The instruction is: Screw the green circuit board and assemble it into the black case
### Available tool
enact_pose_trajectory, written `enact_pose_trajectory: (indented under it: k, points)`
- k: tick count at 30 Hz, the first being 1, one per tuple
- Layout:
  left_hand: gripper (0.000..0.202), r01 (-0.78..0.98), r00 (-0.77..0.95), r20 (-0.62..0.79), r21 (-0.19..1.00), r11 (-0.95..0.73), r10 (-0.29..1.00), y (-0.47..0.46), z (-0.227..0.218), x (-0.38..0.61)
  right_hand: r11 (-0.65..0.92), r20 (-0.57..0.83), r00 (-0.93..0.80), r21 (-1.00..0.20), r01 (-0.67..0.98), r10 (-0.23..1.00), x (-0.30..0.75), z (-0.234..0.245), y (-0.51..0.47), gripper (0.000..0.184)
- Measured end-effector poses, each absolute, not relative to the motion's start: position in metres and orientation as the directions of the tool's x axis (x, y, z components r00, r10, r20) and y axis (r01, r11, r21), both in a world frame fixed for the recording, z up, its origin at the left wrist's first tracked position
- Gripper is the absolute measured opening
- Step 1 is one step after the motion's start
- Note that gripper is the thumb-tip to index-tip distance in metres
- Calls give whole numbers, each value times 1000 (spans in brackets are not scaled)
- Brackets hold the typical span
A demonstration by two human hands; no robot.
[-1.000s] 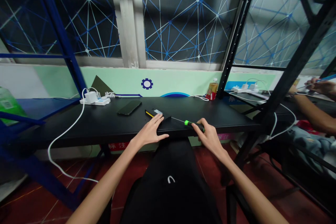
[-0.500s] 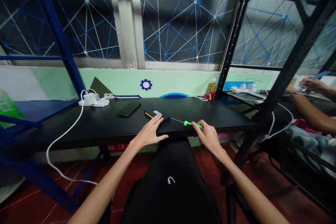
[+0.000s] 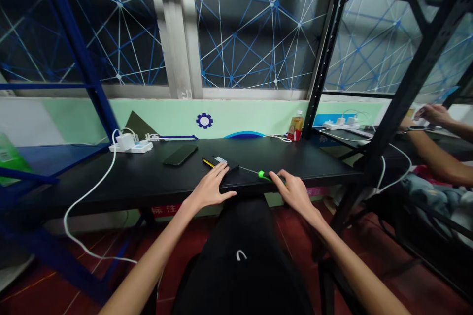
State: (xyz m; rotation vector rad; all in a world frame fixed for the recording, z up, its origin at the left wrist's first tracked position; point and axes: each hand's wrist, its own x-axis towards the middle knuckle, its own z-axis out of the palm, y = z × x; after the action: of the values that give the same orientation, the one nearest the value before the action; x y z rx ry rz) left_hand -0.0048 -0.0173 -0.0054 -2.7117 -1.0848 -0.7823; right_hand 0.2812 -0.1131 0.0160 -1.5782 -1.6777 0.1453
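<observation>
My left hand (image 3: 210,188) lies flat with fingers stretched on a flat black device (image 3: 226,167) with a yellow strip, at the front edge of the black desk (image 3: 148,177). My right hand (image 3: 291,189) is closed round the dark handle of a screwdriver (image 3: 263,174) with a green collar. Its thin shaft points left toward the black device.
A black phone (image 3: 181,155) lies further back on the desk. A white power strip (image 3: 130,146) with a charger and a white cable sits at the back left. A drink bottle (image 3: 296,127) stands at the back right. Another person's arms (image 3: 428,142) work at the neighbouring desk on the right.
My right hand has slid slightly along the screwdriver handle; the view has shifted a little. My left hand stays on the black device.
</observation>
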Motion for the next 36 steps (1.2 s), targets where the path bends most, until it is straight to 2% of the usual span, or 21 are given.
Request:
enact_pose_trajectory:
  k: [5,9,13,20,26,30,33,36]
  points:
    - [86,675,615,494,73,-734,614,-17,-5,-4,361,480,-62,-562,744,875,285,20,-116,41]
    - [87,673,617,493,75,-736,614,-15,-6,-5,271,444,34,-603,750,895,283,17,-114,36]
    - [86,668,617,495,81,-740,612,-15,-7,-5,176,392,101,-610,773,914,282,17,-113,44]
    - [87,674,613,482,95,-732,626,-19,-4,-4,314,490,56,-640,701,870,283,9,-110,36]
    - [85,687,599,499,81,-722,626,-19,-6,-2,315,459,95,-731,606,883,280,5,-108,35]
    - [81,688,570,501,142,-712,650,-21,-3,0,340,432,99,-813,473,896,285,7,-106,37]
    - [70,686,511,562,189,-702,650,-22,10,-5,341,418,132,-856,388,899,290,13,-107,40]
    - [43,738,373,675,199,-644,636,-17,27,-24,369,437,157,-867,334,885,294,20,-110,40]
